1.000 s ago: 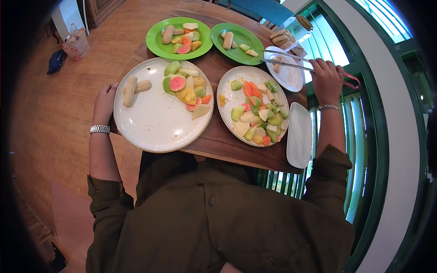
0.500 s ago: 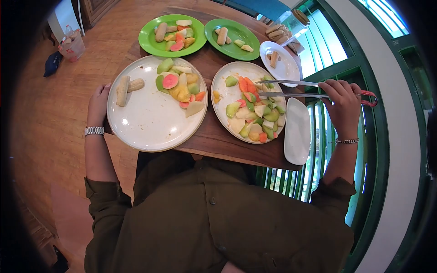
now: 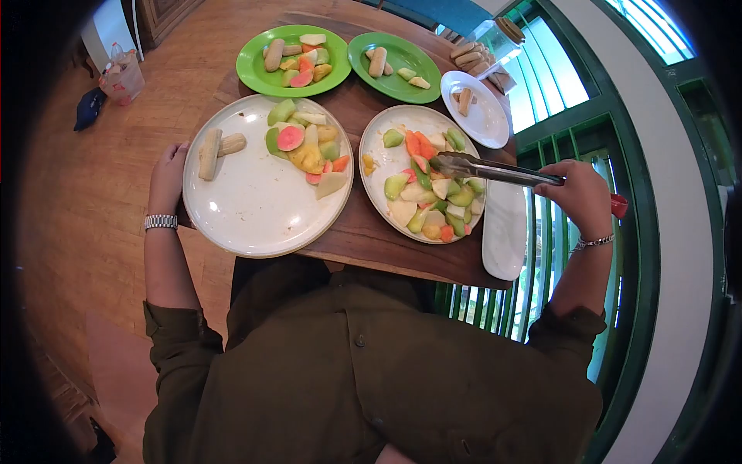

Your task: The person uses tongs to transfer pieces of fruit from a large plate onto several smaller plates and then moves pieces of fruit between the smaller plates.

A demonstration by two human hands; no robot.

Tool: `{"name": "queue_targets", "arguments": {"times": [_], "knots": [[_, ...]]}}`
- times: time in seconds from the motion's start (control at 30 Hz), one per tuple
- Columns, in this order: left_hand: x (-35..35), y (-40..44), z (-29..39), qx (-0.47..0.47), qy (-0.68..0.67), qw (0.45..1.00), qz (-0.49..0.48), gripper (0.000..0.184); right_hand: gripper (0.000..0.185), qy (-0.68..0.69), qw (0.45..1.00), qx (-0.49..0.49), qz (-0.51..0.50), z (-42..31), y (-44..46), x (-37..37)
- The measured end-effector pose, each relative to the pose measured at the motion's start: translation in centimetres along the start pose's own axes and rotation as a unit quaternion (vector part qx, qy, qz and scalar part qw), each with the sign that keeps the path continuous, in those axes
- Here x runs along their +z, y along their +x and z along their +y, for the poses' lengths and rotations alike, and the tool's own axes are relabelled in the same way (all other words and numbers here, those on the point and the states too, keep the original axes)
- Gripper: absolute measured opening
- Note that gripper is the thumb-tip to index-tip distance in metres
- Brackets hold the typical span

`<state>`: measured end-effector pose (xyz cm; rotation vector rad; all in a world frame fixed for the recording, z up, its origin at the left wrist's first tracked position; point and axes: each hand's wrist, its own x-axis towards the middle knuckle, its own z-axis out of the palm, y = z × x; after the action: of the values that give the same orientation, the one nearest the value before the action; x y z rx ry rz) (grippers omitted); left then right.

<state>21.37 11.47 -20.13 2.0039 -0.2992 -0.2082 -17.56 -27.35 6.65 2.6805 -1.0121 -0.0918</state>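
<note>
A brown wooden floor [image 3: 85, 201] spreads across the left of the room, with a translucent plastic bag [image 3: 124, 85] and a dark blue cloth-like item [image 3: 90, 110] on it. The left hand [image 3: 166, 176], below which a silver metal watch [image 3: 161, 222] circles the wrist, touches the left rim of a large round white plate [image 3: 239, 205]; its fingers are partly hidden, so I cannot tell whether it grips or merely rests there. That plate stands on a brown wooden table [image 3: 417, 264], bearing two crossed pale finger biscuits [image 3: 209, 155] at left and mixed cut fruit [image 3: 308, 157] at right. Behind it lies a bright green oval plate [image 3: 251, 69] of biscuits and fruit; farther right, a deeper green oval plate [image 3: 415, 58] carries a smaller portion. In front of the latter, a round white serving plate [image 3: 376, 189] is heaped with green, orange, pink and cream fruit chunks [image 3: 457, 195]. The tips of red-ended metal tongs [image 3: 502, 172] are at this heap; whether they pinch a piece is unclear. Beyond sit a small white oval plate [image 3: 491, 116] with biscuit pieces and a clear glass jar [image 3: 495, 40]. A long white dish [image 3: 504, 240] lies beneath the tongs. The right hand [image 3: 583, 197] grasps the tongs, beside green-framed shutters [image 3: 645, 193].
</note>
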Motion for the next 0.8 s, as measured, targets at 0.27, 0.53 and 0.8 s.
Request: {"name": "queue_targets", "arguments": {"times": [0.27, 0.53, 0.8], "knots": [[-0.2, -0.1, 0.1, -0.013, 0.004, 1.0, -0.003, 0.041, 0.023, -0.068, 0.994, -0.079, 0.026, -3.4, 0.0, -0.8], [-0.1, -0.9, 1.4, 0.0, 0.019, 1.0, 0.012, 0.042, 0.018, -0.063, 0.992, -0.084, 0.076, -2.2, 0.6, -1.4], [0.0, 0.2, 0.1, -0.012, 0.023, 1.0, -0.006, 0.043, 0.022, -0.078, 0.981, -0.024, 0.177, -2.3, 8.3, -1.2]]}}
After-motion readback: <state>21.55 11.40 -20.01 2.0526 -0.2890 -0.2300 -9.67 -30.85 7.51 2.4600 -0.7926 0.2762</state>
